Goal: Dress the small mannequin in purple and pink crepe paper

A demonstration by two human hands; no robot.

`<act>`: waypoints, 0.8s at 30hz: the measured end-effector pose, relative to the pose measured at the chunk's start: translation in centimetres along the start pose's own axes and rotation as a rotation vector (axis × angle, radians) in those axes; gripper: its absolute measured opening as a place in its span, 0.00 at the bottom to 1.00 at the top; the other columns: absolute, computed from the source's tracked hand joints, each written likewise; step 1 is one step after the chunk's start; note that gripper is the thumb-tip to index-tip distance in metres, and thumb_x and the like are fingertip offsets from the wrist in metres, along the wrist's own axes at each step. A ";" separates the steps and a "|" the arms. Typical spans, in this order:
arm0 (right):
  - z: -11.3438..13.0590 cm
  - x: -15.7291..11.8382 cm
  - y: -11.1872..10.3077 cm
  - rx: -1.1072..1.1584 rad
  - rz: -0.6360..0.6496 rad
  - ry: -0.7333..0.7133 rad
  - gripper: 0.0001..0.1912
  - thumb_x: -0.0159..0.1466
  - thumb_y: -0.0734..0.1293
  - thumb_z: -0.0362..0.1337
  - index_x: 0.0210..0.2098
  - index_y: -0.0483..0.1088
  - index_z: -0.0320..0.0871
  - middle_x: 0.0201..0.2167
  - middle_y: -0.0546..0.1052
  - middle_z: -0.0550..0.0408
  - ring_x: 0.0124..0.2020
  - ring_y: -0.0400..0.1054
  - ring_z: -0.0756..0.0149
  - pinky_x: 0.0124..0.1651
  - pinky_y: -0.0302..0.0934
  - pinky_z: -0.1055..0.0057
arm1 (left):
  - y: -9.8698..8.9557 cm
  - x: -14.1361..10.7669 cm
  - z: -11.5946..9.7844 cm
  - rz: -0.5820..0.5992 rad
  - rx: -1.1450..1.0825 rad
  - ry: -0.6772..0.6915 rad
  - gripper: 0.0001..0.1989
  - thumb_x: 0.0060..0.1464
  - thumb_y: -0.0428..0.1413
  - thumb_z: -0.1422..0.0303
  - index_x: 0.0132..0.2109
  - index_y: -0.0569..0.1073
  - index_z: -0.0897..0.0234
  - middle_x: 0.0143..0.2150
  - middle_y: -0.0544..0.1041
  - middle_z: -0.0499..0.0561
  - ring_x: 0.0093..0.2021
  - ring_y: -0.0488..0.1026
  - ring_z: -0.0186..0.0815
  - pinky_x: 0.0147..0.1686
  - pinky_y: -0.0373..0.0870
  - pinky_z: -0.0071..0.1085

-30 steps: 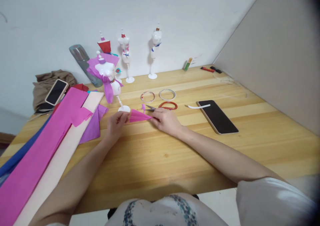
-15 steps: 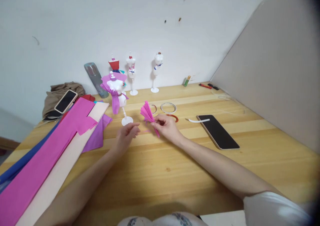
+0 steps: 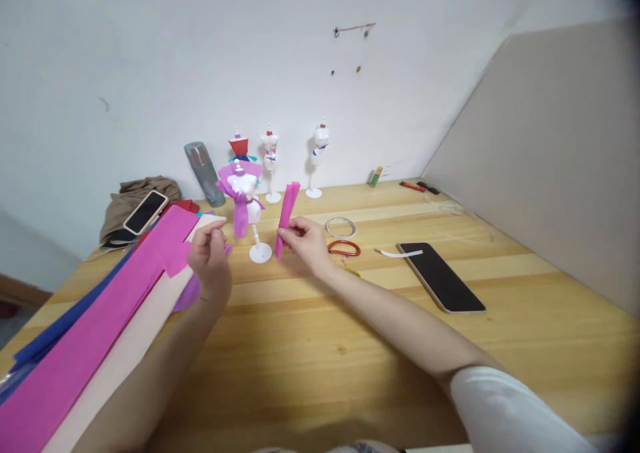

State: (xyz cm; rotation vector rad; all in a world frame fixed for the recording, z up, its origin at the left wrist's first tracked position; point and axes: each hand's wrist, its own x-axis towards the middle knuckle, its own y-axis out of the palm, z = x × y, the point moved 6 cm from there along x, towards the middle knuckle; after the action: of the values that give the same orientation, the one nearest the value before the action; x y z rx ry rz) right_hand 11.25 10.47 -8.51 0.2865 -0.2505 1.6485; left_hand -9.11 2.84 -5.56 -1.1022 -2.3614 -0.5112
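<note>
My right hand (image 3: 307, 243) pinches a pleated strip of pink crepe paper (image 3: 289, 206) near its lower end, holding it almost upright above the table. My left hand (image 3: 210, 259) is raised over the paper pile with its fingers curled together; whether something thin is between them I cannot make out. Between my hands stands a small white dress-form mannequin (image 3: 254, 211) draped in purple paper. Under and beside my left hand lie long sheets of pink crepe paper (image 3: 115, 293) and cream paper (image 3: 135, 336).
Behind stand several more small mannequins (image 3: 320, 149). A grey bottle (image 3: 205, 173) leans on the wall near a phone (image 3: 146, 213) on brown cloth (image 3: 145, 189). Wire coils (image 3: 341, 227), a red ring (image 3: 344, 248), a dark phone (image 3: 443, 276) and a white strip (image 3: 400, 254) lie to the right.
My left hand has moved left and up, its fingers now curled. The pink paper in my right hand has gone from a spread fan to a narrow upright bundle. The view has tilted upward.
</note>
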 end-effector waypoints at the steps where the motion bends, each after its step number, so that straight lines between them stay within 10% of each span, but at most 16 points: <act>1: 0.1 0.1 0.4 -0.029 -0.022 -0.015 0.12 0.54 0.71 0.45 0.24 0.71 0.43 0.20 0.69 0.60 0.23 0.60 0.70 0.28 0.56 0.71 | -0.1 0.6 0.0 -0.039 -0.042 -0.018 0.09 0.58 0.56 0.64 0.40 0.77 0.64 0.25 0.66 0.42 0.23 0.62 0.27 0.24 0.60 0.24; 14: 2.8 1.3 1.8 -0.313 -0.076 -0.285 0.12 0.57 0.71 0.39 0.21 0.66 0.44 0.21 0.67 0.61 0.26 0.61 0.69 0.34 0.57 0.70 | -0.1 8.1 0.8 -0.264 -0.176 -0.162 0.09 0.52 0.53 0.72 0.41 0.74 0.63 0.41 0.77 0.51 0.35 0.74 0.30 0.36 0.70 0.27; 20: 3.0 1.1 1.3 -0.172 0.031 -0.194 0.10 0.55 0.71 0.40 0.22 0.68 0.44 0.21 0.68 0.60 0.25 0.62 0.70 0.31 0.57 0.70 | 0.1 5.5 -3.9 -0.282 -0.250 0.036 0.07 0.57 0.54 0.71 0.42 0.75 0.62 0.39 0.76 0.49 0.36 0.74 0.31 0.39 0.73 0.30; 24: 2.5 0.2 2.0 0.156 0.322 0.027 0.16 0.52 0.74 0.50 0.26 0.71 0.44 0.19 0.70 0.61 0.20 0.62 0.72 0.27 0.59 0.72 | 1.4 1.7 -6.9 -0.060 -0.253 0.121 0.09 0.58 0.57 0.72 0.46 0.78 0.63 0.38 0.78 0.50 0.38 0.75 0.33 0.41 0.75 0.31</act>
State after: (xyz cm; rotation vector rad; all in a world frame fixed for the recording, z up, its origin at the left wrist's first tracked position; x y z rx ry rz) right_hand 9.39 9.63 -6.05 0.3549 -0.1522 1.9937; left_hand -7.13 1.12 1.22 -1.0764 -2.2737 -0.8925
